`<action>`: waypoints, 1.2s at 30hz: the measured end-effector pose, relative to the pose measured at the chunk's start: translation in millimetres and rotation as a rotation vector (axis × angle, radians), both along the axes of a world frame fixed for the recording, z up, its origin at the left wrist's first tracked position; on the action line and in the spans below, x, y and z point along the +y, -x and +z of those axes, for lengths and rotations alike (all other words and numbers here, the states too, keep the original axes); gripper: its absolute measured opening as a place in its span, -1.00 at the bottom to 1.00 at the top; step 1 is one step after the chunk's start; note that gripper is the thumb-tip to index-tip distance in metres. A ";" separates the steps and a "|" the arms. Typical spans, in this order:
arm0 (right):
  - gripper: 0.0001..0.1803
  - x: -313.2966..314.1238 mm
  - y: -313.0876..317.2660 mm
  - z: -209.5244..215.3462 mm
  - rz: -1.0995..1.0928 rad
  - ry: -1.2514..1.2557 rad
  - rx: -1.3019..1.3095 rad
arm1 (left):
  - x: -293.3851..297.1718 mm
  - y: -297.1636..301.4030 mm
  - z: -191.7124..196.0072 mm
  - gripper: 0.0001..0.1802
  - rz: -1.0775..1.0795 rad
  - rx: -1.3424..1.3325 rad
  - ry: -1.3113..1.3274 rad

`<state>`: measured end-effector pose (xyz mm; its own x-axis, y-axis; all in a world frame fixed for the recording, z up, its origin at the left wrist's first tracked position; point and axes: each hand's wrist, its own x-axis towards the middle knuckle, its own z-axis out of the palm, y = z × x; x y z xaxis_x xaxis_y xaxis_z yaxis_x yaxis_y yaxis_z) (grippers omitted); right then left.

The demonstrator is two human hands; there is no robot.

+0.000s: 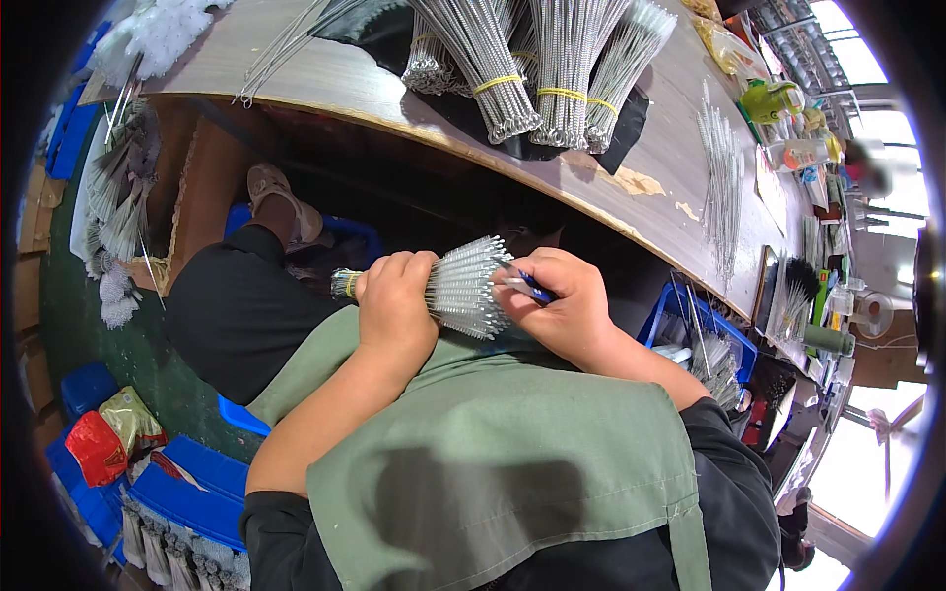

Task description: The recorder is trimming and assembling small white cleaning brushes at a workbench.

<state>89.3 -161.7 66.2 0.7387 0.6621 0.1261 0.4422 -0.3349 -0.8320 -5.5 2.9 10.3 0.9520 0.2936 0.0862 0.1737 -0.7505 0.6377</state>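
Head view: left hand (394, 300) fist-clamped round brush bundle (463, 288), held below table (650, 148) edge, over lap. Right hand (562, 305) pinching blue tool (527, 286) against bundle's bristle end.

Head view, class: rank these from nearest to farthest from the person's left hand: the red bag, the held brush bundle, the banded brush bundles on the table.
1. Held brush bundle: gripped in the left hand.
2. Banded brush bundles: up on the table.
3. Red bag: floor, far lower left.
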 end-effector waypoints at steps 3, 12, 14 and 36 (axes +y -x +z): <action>-0.83 -0.9 -2.1 -1.8 0.030 0.002 -0.055 | -0.8 -1.4 1.0 -0.58 -0.007 -0.008 -0.012; -0.88 -2.2 -8.2 -10.7 0.057 -0.140 -0.108 | -4.5 -12.4 -0.4 -0.62 -0.050 -0.068 -0.001; -0.90 2.8 -10.1 -10.5 0.040 -0.212 -0.147 | -2.4 -10.7 -10.8 -0.63 -0.051 -0.101 0.078; -0.66 -180.8 -287.9 43.3 -0.776 0.523 -0.715 | -4.0 -13.7 -60.2 -0.74 -0.061 -0.020 1.727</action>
